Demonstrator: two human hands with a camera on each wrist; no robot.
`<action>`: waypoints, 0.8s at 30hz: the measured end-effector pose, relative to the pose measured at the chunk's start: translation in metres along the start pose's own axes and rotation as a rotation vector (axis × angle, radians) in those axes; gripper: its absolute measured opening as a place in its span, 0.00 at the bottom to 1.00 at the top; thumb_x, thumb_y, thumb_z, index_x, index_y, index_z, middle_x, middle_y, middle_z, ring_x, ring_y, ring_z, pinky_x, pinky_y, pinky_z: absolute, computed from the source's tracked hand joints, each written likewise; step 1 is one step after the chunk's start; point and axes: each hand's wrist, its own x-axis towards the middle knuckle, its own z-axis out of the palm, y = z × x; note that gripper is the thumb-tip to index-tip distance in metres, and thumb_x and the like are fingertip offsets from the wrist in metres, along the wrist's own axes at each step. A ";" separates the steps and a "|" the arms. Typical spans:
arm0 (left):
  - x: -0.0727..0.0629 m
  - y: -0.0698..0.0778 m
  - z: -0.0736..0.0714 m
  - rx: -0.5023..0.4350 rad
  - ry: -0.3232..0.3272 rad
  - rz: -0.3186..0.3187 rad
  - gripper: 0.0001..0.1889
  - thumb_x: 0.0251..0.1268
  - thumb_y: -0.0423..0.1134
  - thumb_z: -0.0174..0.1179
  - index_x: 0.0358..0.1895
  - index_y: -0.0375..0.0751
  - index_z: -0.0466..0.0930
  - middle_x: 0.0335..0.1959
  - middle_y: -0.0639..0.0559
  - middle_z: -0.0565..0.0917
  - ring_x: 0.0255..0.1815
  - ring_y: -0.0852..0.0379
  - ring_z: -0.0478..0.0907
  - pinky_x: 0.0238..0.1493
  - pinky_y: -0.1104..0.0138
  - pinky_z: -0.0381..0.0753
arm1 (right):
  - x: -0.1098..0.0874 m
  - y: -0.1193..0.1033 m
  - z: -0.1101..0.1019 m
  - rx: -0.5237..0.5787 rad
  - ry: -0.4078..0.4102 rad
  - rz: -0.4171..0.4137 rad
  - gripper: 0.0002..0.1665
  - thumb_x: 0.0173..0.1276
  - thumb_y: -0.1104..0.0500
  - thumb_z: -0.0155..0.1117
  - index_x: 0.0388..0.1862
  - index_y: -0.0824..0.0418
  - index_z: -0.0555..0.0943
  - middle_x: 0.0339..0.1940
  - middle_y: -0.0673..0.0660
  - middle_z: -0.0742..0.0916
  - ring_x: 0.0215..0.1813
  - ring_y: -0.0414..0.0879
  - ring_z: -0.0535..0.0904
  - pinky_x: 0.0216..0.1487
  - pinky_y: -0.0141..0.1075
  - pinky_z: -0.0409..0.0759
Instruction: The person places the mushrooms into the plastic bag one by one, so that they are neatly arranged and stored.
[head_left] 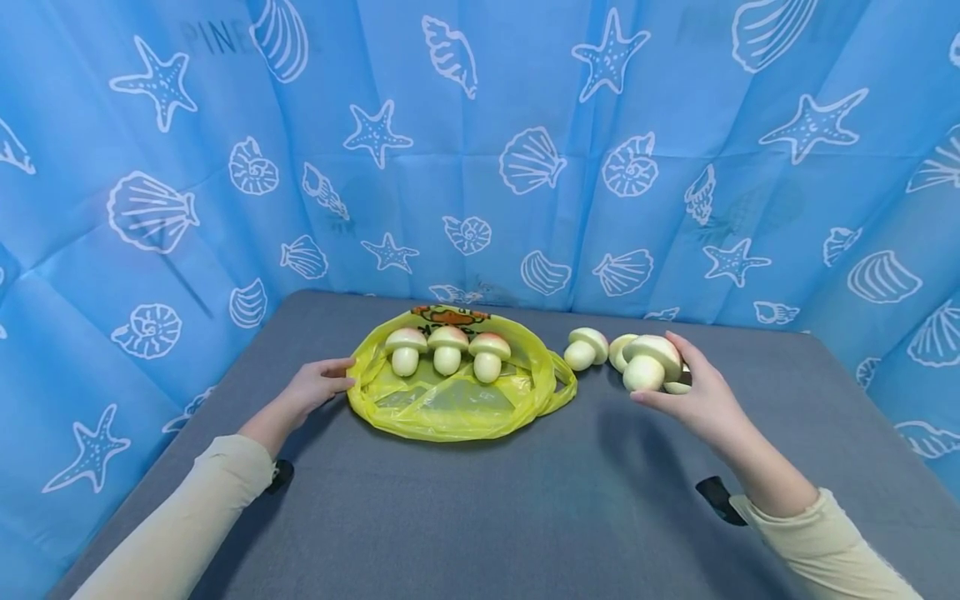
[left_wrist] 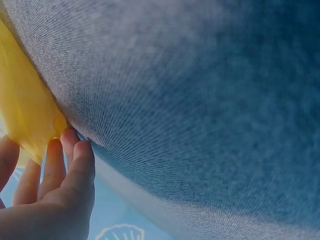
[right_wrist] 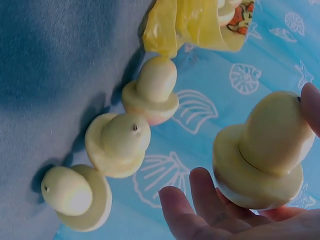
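Observation:
My right hand [head_left: 708, 400] holds a toy mushroom [head_left: 651, 362] above the table, thumb at the stem's end and fingers under the cap. In the right wrist view this held mushroom [right_wrist: 262, 150] has a pale stem and a rounded cap. At the left side of a yellow plastic bag [head_left: 442, 425], my left hand [head_left: 315, 387] pinches its rim; in the left wrist view its fingers close round the yellow plastic [left_wrist: 30, 110]. The bag's mouth is spread wide, and three mushrooms [head_left: 447, 350] with reddish cap tops lie inside in a row.
Three more mushrooms lie on the grey table [head_left: 480, 517] right of the bag: one [head_left: 587, 348] near its handle [head_left: 564, 387], the others partly behind the held one. A blue curtain [head_left: 465, 125] with white shells and starfish hangs behind the table.

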 end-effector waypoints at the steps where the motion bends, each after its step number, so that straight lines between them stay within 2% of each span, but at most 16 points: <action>1: 0.000 0.000 0.000 0.001 0.000 0.000 0.30 0.75 0.37 0.52 0.74 0.32 0.55 0.73 0.30 0.58 0.72 0.36 0.56 0.68 0.46 0.61 | 0.000 -0.002 0.002 -0.002 0.001 0.001 0.62 0.60 0.53 0.73 0.78 0.69 0.41 0.71 0.77 0.59 0.66 0.70 0.60 0.59 0.61 0.66; 8: 0.000 0.000 0.000 0.000 0.011 -0.005 0.30 0.75 0.38 0.52 0.74 0.32 0.56 0.73 0.31 0.58 0.72 0.36 0.56 0.67 0.45 0.62 | -0.001 -0.010 0.015 0.029 0.005 -0.039 0.60 0.61 0.53 0.73 0.77 0.71 0.44 0.69 0.75 0.61 0.67 0.70 0.61 0.63 0.63 0.63; 15: 0.000 0.000 0.000 -0.001 0.020 0.004 0.29 0.75 0.37 0.52 0.74 0.31 0.55 0.72 0.30 0.58 0.72 0.35 0.56 0.67 0.45 0.62 | 0.000 -0.010 0.030 0.049 0.007 -0.108 0.56 0.61 0.54 0.73 0.76 0.70 0.49 0.67 0.71 0.68 0.60 0.63 0.67 0.55 0.55 0.70; 21: 0.000 -0.003 0.002 0.013 0.023 0.026 0.29 0.75 0.36 0.51 0.74 0.31 0.56 0.72 0.30 0.58 0.72 0.35 0.56 0.67 0.45 0.62 | -0.001 -0.011 0.042 0.024 0.001 -0.140 0.57 0.60 0.54 0.74 0.76 0.72 0.49 0.70 0.72 0.65 0.63 0.64 0.66 0.57 0.58 0.69; 24: 0.001 -0.003 0.001 0.021 0.023 0.031 0.29 0.75 0.36 0.51 0.74 0.32 0.56 0.72 0.30 0.59 0.72 0.35 0.56 0.67 0.45 0.63 | 0.000 -0.014 0.047 0.009 0.003 -0.159 0.57 0.60 0.54 0.74 0.76 0.71 0.49 0.70 0.72 0.65 0.63 0.63 0.67 0.52 0.55 0.73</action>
